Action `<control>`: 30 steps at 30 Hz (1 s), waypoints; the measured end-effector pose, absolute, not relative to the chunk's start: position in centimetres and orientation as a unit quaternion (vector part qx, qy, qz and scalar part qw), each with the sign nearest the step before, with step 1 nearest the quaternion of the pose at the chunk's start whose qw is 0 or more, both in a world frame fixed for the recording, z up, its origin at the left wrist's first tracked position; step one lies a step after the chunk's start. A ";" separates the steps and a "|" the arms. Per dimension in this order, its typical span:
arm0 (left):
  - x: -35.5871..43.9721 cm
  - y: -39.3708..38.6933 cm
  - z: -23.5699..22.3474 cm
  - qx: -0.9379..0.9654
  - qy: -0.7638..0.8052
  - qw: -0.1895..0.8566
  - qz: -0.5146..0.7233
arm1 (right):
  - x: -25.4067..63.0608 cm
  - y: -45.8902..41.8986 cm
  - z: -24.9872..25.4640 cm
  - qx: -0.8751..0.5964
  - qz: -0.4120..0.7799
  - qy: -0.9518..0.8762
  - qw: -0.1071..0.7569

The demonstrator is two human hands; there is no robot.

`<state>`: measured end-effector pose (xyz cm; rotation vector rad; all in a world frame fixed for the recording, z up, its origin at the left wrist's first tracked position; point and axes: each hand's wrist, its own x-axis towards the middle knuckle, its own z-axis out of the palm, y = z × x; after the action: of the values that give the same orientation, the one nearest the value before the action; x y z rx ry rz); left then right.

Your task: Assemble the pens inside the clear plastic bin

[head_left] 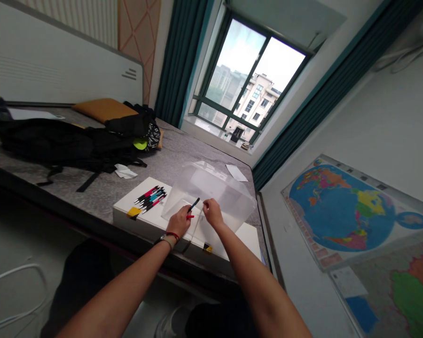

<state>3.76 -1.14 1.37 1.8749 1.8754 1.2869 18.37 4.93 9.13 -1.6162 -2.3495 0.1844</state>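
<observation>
My left hand [180, 220] is closed on a dark pen [193, 205] with a red clip, held just over the near rim of a clear plastic bin [225, 195]. Close beside it my right hand [212, 212] is pinched shut, fingertips near the pen's tip; I cannot make out what it holds. The bin sits on a flat white box [143, 199]. Several red, black and blue pens [150, 196] lie in a row on the box, left of the bin. A red band and a bracelet circle my left wrist.
The white box lies on a grey mattress [176, 150]. Black bags and clothes [66, 143] lie at the left, with an orange cushion [104, 109] behind. A paper slip [236, 172] lies beyond the bin. World maps [348, 211] hang on the right wall; a window [246, 84] is ahead.
</observation>
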 end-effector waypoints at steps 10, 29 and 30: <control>3.8 -1.5 1.8 0.646 0.632 0.095 0.417 | 18.6 1.6 11.0 -0.457 0.498 -0.540 0.502; 3.8 -1.6 1.8 0.662 0.624 0.081 0.406 | 18.9 1.9 15.0 -0.483 0.124 -0.841 0.211; 3.8 -1.7 1.8 0.662 0.625 0.080 0.405 | 18.9 2.0 15.5 -0.466 0.112 -0.856 0.195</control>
<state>3.83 -1.66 1.82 1.9807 1.8692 1.2125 18.86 2.04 15.49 -1.3059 -2.3989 0.3130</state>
